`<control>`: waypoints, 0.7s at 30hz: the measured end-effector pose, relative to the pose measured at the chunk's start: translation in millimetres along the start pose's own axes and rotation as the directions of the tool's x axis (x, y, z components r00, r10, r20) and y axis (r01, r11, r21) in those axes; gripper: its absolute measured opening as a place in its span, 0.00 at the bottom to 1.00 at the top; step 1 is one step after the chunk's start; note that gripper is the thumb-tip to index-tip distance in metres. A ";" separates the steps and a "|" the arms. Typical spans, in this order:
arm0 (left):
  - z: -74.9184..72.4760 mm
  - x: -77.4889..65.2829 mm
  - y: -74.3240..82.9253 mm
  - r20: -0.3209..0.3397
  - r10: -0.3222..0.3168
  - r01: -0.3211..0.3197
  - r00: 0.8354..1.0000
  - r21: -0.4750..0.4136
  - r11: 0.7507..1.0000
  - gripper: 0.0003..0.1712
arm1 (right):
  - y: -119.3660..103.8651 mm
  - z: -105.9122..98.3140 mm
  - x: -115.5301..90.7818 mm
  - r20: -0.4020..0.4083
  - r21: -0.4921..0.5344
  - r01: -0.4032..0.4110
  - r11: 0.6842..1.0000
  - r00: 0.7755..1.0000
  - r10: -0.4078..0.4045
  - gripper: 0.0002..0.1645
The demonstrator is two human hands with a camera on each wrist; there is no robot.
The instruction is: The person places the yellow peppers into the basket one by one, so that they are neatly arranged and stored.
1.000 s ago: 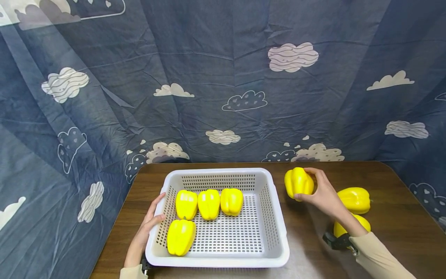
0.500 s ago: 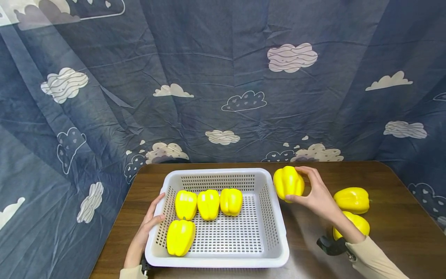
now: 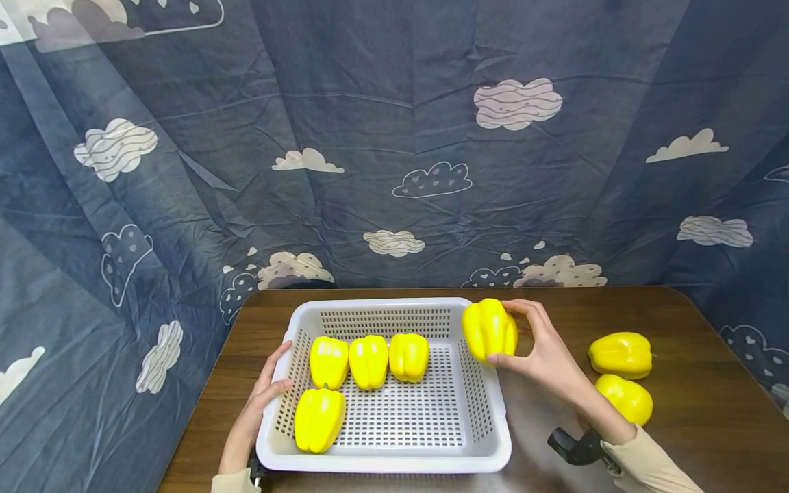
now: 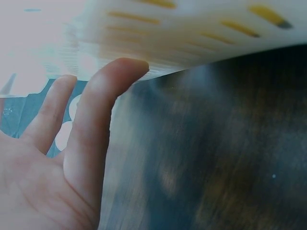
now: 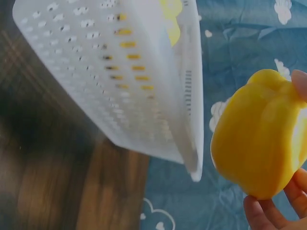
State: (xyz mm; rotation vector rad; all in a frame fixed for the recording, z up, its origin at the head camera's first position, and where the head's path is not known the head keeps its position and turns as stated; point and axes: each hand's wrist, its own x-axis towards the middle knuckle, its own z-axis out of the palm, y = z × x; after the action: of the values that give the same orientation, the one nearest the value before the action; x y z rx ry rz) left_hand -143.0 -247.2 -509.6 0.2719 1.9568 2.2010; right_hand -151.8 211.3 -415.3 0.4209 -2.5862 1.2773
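My right hand [image 3: 542,346] grips a yellow bell pepper [image 3: 490,330] between thumb and fingers, above the right rim of a white perforated plastic basket [image 3: 501,424]. In the right wrist view the held bell pepper [image 5: 261,136] is beside the basket wall [image 5: 110,72], thumb on one side and fingers on the other. On the far left, my left hand [image 3: 257,404] rests with its fingertips at the basket's left side. The left wrist view shows those fingers [image 4: 91,129] nearly straight against the wall. Inside the basket, three bell peppers [image 3: 369,361] line the back, and another bell pepper [image 3: 320,420] lies in front at left.
Two more yellow bell peppers lie on the wooden table [image 3: 696,383] at right, one bell pepper [image 3: 621,355] behind the other bell pepper [image 3: 625,399]. A dark blue cloud-print curtain [image 3: 431,226] hangs behind the table.
My right hand has carried the bell pepper leftward, from over the table to above the basket's right rim. The left hand and the basket stay in place.
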 end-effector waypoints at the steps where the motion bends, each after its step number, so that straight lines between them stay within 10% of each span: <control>1: -0.1 0.1 0.0 -0.001 0.000 0.000 1.000 -0.001 1.000 0.38 | -1.9 1.1 0.0 0.004 0.007 0.007 1.000 1.000 -0.007 0.51; 21: 1.3 -0.2 1.4 -0.015 -0.013 0.013 1.000 -0.005 1.000 0.38 | -25.9 32.9 -6.8 0.149 0.119 0.004 0.993 0.989 -0.021 0.51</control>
State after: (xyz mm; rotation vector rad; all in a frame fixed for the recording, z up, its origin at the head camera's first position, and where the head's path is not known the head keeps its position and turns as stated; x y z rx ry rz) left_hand -142.5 -246.2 -508.1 0.2423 1.9555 2.2056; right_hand -138.8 171.1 -418.1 0.5756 -2.6326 1.4518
